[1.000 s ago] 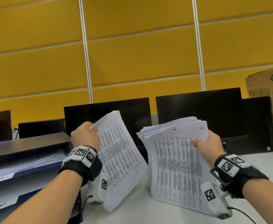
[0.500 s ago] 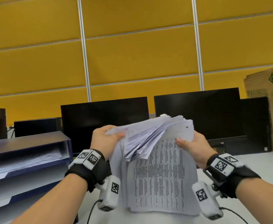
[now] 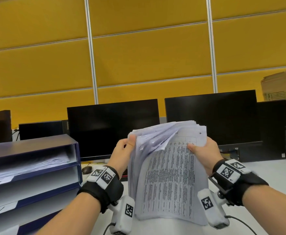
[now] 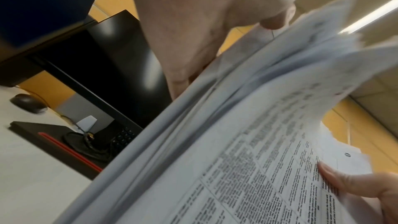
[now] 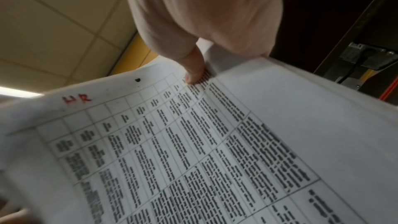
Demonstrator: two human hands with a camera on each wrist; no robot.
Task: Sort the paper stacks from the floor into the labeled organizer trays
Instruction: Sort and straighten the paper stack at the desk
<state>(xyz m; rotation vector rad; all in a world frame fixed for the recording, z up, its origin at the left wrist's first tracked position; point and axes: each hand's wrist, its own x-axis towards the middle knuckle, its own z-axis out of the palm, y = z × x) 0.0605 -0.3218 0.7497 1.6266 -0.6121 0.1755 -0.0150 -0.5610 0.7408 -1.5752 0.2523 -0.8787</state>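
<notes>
Right of the organizer trays [image 3: 33, 167], both the left hand [image 3: 122, 153] and the right hand [image 3: 204, 150] pinched one paper stack [image 3: 169, 177], apparently squaring it; next, find its matching tray.

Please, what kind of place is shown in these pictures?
Most likely an office: dark monitors stand in a row on a white desk, with a blue paper organizer and yellow wall panels behind.

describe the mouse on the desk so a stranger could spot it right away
Start at the blue organizer trays on the left. By their right wall, below the left black monitor, lies a small dark mouse. It is the only rounded thing there.
</notes>
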